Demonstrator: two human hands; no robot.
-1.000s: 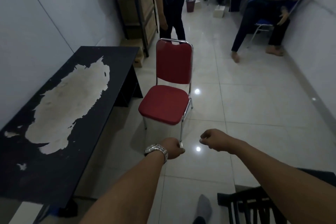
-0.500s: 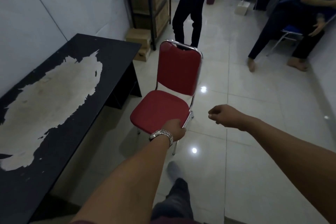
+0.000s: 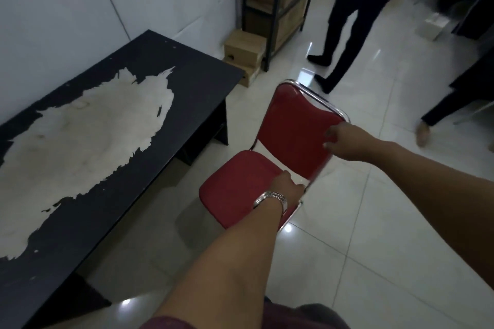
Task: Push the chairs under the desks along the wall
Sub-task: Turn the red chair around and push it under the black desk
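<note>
A red padded chair [image 3: 240,189] with a chrome frame stands on the tiled floor, just right of a black desk [image 3: 187,93] whose top is peeled to a pale patch. My left hand [image 3: 284,184], with a metal watch at the wrist, rests on the rear part of the seat near the gap under the backrest. At the right edge of the backrest my right hand [image 3: 339,139] has its fingers closed around the frame. The desk runs along the white wall at the left. The chair's legs are mostly hidden by the seat.
A standing person's dark legs [image 3: 339,43] are just beyond the chair. Behind the desk's far end sit cardboard boxes [image 3: 243,51] and a metal shelf rack [image 3: 278,2]. Another person's bare foot [image 3: 423,133] shows at the right. Glossy floor tiles spread to the right.
I have stepped closer to the chair. My left hand slid from the seat's front edge to its rear, and my right hand went from hanging free to gripping the backrest's side.
</note>
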